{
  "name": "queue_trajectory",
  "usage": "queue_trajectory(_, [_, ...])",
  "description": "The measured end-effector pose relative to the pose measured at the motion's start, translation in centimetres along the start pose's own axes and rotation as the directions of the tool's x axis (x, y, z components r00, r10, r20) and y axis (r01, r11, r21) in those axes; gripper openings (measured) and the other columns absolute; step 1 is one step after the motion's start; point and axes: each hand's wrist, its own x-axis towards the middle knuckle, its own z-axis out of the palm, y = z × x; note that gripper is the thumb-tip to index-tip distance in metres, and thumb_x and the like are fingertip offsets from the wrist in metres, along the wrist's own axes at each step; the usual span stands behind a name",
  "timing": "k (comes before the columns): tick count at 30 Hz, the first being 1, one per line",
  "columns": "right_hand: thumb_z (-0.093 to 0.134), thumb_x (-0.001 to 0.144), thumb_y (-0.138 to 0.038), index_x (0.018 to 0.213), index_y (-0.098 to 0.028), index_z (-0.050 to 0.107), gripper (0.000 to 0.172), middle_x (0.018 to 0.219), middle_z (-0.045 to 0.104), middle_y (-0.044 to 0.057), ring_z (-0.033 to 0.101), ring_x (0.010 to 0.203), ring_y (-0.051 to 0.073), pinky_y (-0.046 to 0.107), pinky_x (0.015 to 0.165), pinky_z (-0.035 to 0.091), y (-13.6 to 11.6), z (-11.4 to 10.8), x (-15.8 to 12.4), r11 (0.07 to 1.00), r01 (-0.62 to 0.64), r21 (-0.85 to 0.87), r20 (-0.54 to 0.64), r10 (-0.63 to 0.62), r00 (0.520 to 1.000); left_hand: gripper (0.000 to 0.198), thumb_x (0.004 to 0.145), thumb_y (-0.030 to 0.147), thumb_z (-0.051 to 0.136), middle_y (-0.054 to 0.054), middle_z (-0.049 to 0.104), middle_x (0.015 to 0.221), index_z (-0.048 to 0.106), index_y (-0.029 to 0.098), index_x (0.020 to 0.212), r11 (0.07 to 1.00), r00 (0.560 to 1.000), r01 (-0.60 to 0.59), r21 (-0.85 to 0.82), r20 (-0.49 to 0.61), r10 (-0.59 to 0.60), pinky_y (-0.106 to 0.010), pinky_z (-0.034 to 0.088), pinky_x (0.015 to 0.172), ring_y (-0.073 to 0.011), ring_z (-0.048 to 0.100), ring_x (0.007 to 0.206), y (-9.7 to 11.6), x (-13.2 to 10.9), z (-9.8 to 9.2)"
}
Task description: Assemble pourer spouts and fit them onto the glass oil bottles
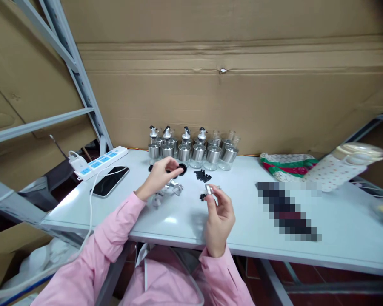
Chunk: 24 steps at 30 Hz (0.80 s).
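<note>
The table point(175, 231) is bearing one power strip point(102, 163) at left, four spouted bottles point(184, 153) at centre, one smartphone point(110, 182) at left, while mid-frame the left hand point(162, 174) is touching one black ring point(184, 170), grip unclear, the right hand point(220, 216) pinching one silver fitting point(208, 188).

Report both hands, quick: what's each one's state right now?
Left hand: fingertips at a round black piece; grip cannot be told.
Right hand: closed, holding a small shiny silver piece.

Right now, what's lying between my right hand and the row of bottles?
In the head view, a small cluster of black pieces lies between your right hand and the bottles.
</note>
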Motion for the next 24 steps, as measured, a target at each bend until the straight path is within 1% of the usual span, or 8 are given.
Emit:
queue_trajectory(2, [0.059,0.08,-0.025,0.091,-0.018,0.064,0.015,0.099,0.064,0.008,0.059,0.099,0.019,0.035,0.084,0.048,0.0,-0.1,0.1,0.999,0.013,-0.039,-0.027,-0.014,1.0,0.019,0.083,0.034,0.056,-0.003,0.059,0.079,0.052,0.015,0.083,0.978,0.978,-0.204,-0.05,-0.047,0.202,-0.023,0.047,0.068,-0.0118,0.058,0.073,0.9,-1.5,0.7])
queue_trajectory(4, [0.059,0.08,-0.028,0.092,-0.017,0.066,0.018,0.098,0.065,0.009,0.061,0.096,0.02,0.037,0.085,0.048,0.1,-0.3,0.1,0.998,-0.011,-0.063,-0.062,0.007,0.998,0.016,0.083,0.031,0.057,-0.003,0.059,0.078,0.051,0.015,0.083,0.912,0.91,-0.41,-0.014,-0.068,0.409,-0.024,0.047,0.069,-0.012,0.057,0.074,1.1,-2.9,1.5])
queue_trajectory(7, [0.06,0.079,-0.032,0.093,-0.016,0.067,0.022,0.097,0.068,0.009,0.064,0.091,0.02,0.038,0.084,0.05,0.1,-0.3,0.2,0.993,-0.09,-0.077,-0.077,0.084,0.993,0.014,0.083,0.028,0.057,-0.004,0.06,0.08,0.05,0.016,0.088,0.824,0.822,-0.567,0.016,-0.062,0.567,-0.026,0.049,0.072,-0.0135,0.059,0.08,0.7,-4.6,2.3])
queue_trajectory(11, [0.062,0.077,-0.033,0.093,-0.017,0.069,0.024,0.099,0.069,0.009,0.064,0.093,0.021,0.038,0.085,0.05,0.0,-0.2,0.1,0.987,-0.134,-0.083,0.05,0.138,0.989,0.014,0.085,0.03,0.055,-0.004,0.062,0.08,0.049,0.017,0.089,0.787,0.784,-0.616,0.009,-0.083,0.615,-0.026,0.051,0.07,-0.0137,0.061,0.08,0.3,-5.5,2.8])
queue_trajectory(16, [0.06,0.078,-0.032,0.09,-0.019,0.07,0.02,0.096,0.07,0.007,0.064,0.093,0.02,0.037,0.084,0.052,-0.3,-0.1,-0.1,0.99,-0.116,-0.084,0.2,0.131,0.971,0.015,0.086,0.031,0.054,-0.004,0.062,0.08,0.048,0.018,0.089,0.784,0.774,-0.621,0.003,-0.153,0.614,-0.026,0.051,0.069,-0.0135,0.061,0.081,0.9,-5.3,2.6])
queue_trajectory(18, [0.06,0.079,-0.03,0.096,-0.02,0.069,0.022,0.1,0.069,0.008,0.064,0.094,0.02,0.037,0.084,0.052,-0.3,-0.1,-0.1,0.993,-0.102,-0.06,0.26,0.114,0.959,0.015,0.086,0.031,0.053,-0.004,0.062,0.081,0.047,0.018,0.089,0.787,0.776,-0.617,0.007,-0.155,0.611,-0.026,0.051,0.069,-0.0134,0.061,0.081,0.9,-5.3,2.5])
queue_trajectory(21, [0.065,0.076,-0.026,0.109,-0.022,0.064,0.034,0.113,0.064,0.009,0.061,0.102,0.021,0.036,0.086,0.052,0.0,-0.3,-0.3,0.999,-0.045,-0.007,0.362,0.045,0.931,0.016,0.087,0.033,0.051,-0.004,0.062,0.081,0.047,0.018,0.089,0.802,0.792,-0.597,0.016,-0.141,0.593,-0.027,0.051,0.07,-0.0143,0.062,0.082,0.7,-5.5,2.4])
queue_trajectory(24, [0.068,0.073,-0.022,0.115,-0.023,0.061,0.043,0.116,0.06,0.009,0.057,0.107,0.021,0.037,0.089,0.051,0.3,-0.5,-0.4,1.0,0.02,0.002,0.414,-0.019,0.91,0.016,0.088,0.034,0.049,-0.005,0.062,0.082,0.047,0.018,0.091,0.82,0.814,-0.572,0.0,-0.124,0.568,-0.029,0.05,0.072,-0.0151,0.062,0.083,0.4,-5.6,2.4])
